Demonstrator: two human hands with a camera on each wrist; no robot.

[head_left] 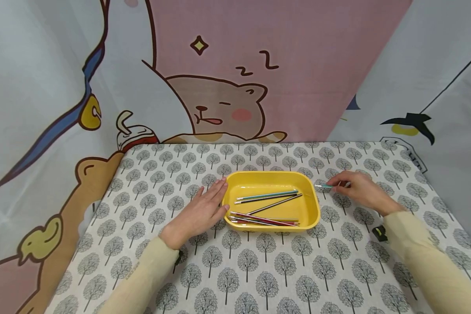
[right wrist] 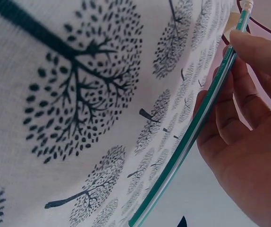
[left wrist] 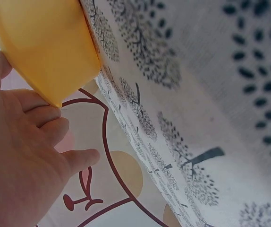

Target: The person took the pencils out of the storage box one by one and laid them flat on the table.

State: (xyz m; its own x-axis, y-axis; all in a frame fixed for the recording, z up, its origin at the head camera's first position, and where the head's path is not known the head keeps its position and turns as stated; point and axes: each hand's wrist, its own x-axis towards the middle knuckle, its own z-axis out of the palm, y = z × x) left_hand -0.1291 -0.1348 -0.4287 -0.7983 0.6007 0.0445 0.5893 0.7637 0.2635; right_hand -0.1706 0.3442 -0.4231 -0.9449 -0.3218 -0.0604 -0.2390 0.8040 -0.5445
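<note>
A yellow plastic tray (head_left: 272, 175) stands mid-table with several pencils (head_left: 267, 195) lying inside, teal, black and dark red, their silvery ends mostly toward the left. My left hand (head_left: 201, 213) rests against its left side, fingers nearly straight, thumb and fingertips right at the rim. From the left wrist view, the hand (left wrist: 27, 161) shows its palm side below the corner of the tray (left wrist: 55, 47). To the right of the tray, my right hand (head_left: 355, 190) pinches a teal pencil (right wrist: 192, 127) near its white-tipped end between thumb and fingers. That tip points toward the tray's right rim.
A white cloth printed with dark trees (head_left: 227, 279) covers the table. Behind it and along both sides hangs a curtain (head_left: 298, 78) with cartoon animals. A small black object (head_left: 380, 233) shows by the right wrist.
</note>
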